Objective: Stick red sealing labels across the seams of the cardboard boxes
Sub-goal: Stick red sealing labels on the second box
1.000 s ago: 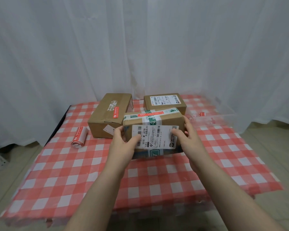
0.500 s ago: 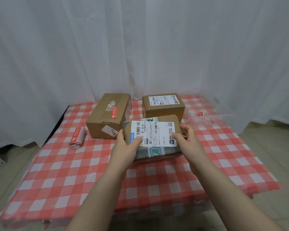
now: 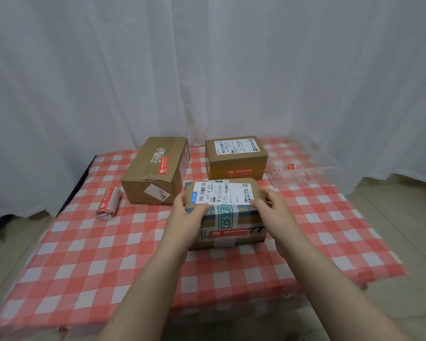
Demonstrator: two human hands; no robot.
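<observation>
A cardboard box with green tape [image 3: 225, 212] rests on the checked tablecloth in the middle. A white shipping label covers its top, and a red sealing label [image 3: 229, 233] runs along its near face. My left hand [image 3: 186, 215] grips its left end and my right hand [image 3: 272, 210] grips its right end. A larger box [image 3: 155, 168] at the back left carries a red label on top. A smaller box [image 3: 236, 156] at the back centre has a red label across its front seam. A roll of red labels [image 3: 108, 204] lies at the left.
The table wears a red and white checked cloth [image 3: 108, 267]. A clear plastic bag with red scraps [image 3: 295, 173] lies at the back right. White curtains hang close behind the table. Floor shows on both sides.
Both hands have turned the green-taped box toward me and set it down on the cloth, so its shipping label now faces up and its red-labelled face points at me.
</observation>
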